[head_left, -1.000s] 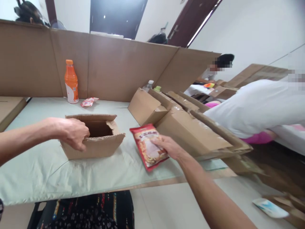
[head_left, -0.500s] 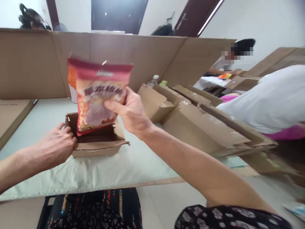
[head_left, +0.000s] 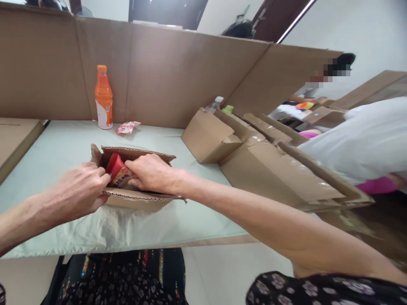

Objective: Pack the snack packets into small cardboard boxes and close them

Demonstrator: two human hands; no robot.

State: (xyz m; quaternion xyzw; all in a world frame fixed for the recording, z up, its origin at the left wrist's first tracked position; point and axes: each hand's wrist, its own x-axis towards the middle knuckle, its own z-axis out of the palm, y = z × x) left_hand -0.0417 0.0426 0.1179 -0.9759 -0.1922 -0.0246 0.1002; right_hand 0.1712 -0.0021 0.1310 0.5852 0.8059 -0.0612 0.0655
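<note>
An open cardboard box (head_left: pixel 140 204) stands on the cloth-covered table in front of me. Inside it a red snack bag (head_left: pixel 120 174) leans at a tilt, its lower part hidden by the box walls. My right hand (head_left: pixel 151 173) reaches into the opening, thumb and fingers closed on the bag's right side. At the front left corner, my left hand (head_left: pixel 83 186) is closed over the box edge, its fingertips against the bag's red end. Behind the box are an orange drink bottle (head_left: pixel 104 99), upright, and a small red-and-white packet (head_left: pixel 127 127) lying flat.
Several cardboard boxes (head_left: pixel 270 169) stand at the right, with bottle tops (head_left: pixel 218 101) showing behind. A tall cardboard partition (head_left: pixel 190 72) closes off the back. One flat carton (head_left: pixel 17 142) lies at the left. Other people are beyond the partition and at the right.
The snack bag has gone down from above the box into it, with my right hand. My left hand has shifted slightly right along the box edge. The bottle and small packet are now uncovered.
</note>
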